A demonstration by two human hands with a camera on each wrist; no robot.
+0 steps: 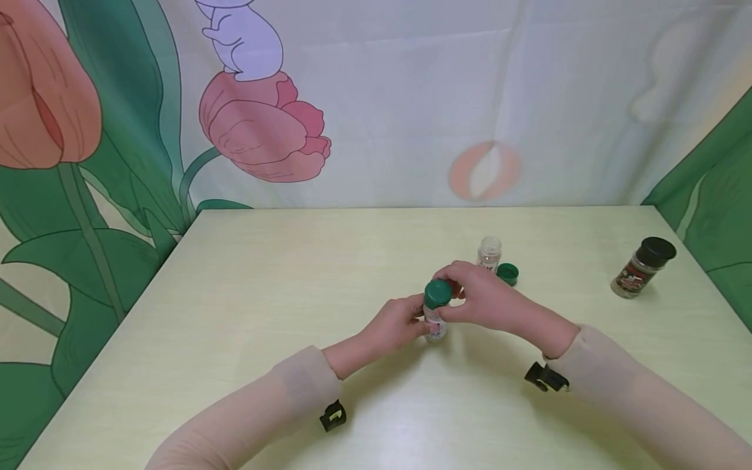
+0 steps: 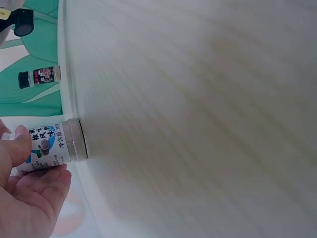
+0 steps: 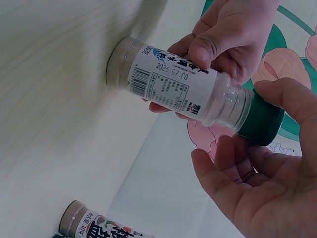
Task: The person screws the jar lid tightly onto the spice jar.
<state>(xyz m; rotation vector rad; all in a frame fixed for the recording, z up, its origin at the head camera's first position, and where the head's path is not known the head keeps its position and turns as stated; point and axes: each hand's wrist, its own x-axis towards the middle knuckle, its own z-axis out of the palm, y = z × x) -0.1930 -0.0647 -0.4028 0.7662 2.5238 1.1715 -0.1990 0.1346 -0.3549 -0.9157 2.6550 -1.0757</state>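
Sporting a green cap [image 3: 262, 120]: white-labelled jar [image 3: 171, 88]

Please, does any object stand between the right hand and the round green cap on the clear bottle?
Nothing visible does: the right hand touches the round green cap. The left hand grips the clear, cylindrical, white-labelled bottle below it. The uncapped clear bottle and loose green cap sit beyond the right hand.

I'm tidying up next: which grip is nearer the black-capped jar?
Right. The right grip, on the green cap, is left of the black-capped jar; the left grip, around the bottle below, is farther left.
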